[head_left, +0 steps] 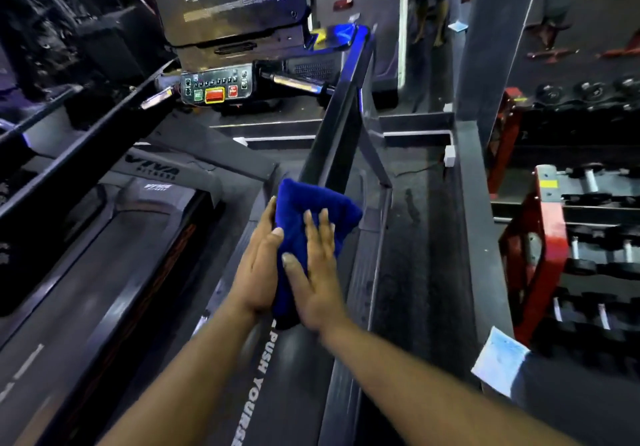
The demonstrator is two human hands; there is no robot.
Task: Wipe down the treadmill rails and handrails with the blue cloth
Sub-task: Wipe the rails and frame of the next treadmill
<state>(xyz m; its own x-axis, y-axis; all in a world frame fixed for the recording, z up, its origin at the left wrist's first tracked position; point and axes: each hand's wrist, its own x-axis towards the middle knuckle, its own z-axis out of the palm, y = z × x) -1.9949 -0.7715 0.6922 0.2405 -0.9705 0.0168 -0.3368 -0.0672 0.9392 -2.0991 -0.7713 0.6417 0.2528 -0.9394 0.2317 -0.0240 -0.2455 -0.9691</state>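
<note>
A folded blue cloth [313, 206] sits between both my hands, over the right side rail [277, 359] of the treadmill. My left hand [258, 265] lies flat against the cloth's left side, fingers straight. My right hand [317, 269] lies flat on top of the cloth, fingers straight and spread. The right handrail [341, 110] runs away from the cloth toward the console [221, 6]. The left handrail [86, 155] crosses the left of the view.
The treadmill belt [79, 290] lies to the left. The control panel [216, 87] with a red button sits ahead. Red dumbbell racks [568, 238] stand to the right beyond a grey ledge [474, 203]. A pale cloth [498, 366] lies on that ledge.
</note>
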